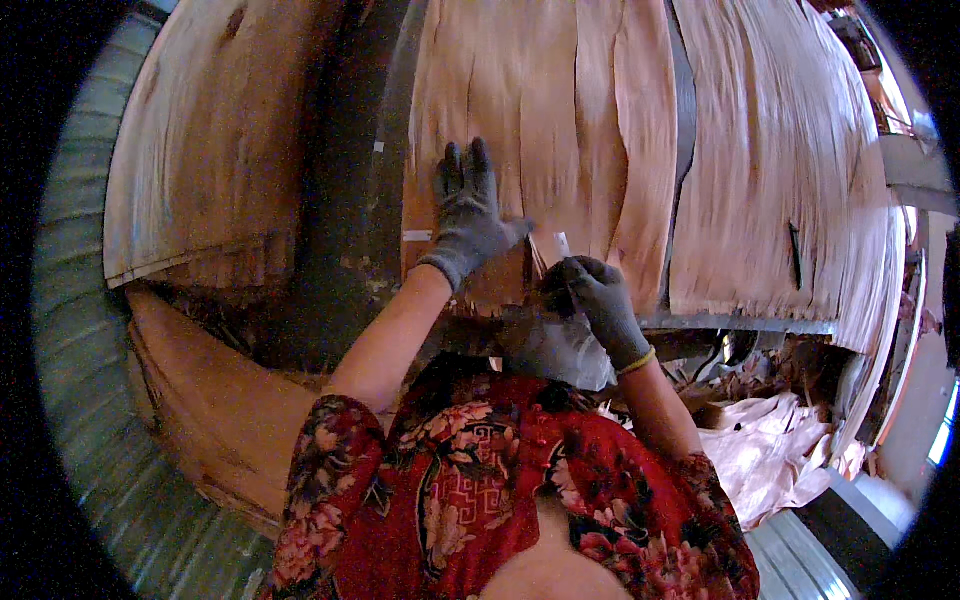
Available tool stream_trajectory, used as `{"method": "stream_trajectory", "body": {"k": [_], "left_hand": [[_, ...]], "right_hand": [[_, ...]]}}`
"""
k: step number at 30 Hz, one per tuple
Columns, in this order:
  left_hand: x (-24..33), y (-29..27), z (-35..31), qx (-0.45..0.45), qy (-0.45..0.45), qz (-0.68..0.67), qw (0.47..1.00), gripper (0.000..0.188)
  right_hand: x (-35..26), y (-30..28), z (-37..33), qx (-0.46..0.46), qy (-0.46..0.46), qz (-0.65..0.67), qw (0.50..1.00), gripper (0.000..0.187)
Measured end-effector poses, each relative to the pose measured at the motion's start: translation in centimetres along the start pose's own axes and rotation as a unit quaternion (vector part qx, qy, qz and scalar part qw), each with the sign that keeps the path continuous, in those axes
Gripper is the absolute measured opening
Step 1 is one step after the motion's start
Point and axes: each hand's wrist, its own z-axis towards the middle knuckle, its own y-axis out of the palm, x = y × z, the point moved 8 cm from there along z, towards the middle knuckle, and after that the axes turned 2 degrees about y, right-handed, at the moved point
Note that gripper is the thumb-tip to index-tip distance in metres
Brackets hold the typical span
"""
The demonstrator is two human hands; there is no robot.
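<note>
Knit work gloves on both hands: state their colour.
Dark grey, on the left hand and right hand; seen best in the head view.

Crowded veneer bench with little open room around two gloved hands.

Thin veneer sheets [560,120] covered the bench ahead, the left hand [470,215] flat on them and the right hand [590,300] near their front edge. A dark open gap [340,170] separated them from a wood stack [210,140] to the left; scrap pieces [770,450] crowded the lower right.
</note>
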Motion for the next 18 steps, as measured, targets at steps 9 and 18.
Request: {"method": "stream_trajectory", "body": {"k": [9,18], "left_hand": [[-0.6,-0.5,1.2,0.122,0.002,-0.02,0.992,0.11],[-0.6,-0.2,0.7,0.038,0.023,0.028,0.999,0.112]], "right_hand": [[-5.9,0.3,7.5,-0.003,-0.2,-0.146,0.969,0.022],[-6.7,2.4,8.3,-0.099,-0.041,-0.338,0.935,0.023]]}}
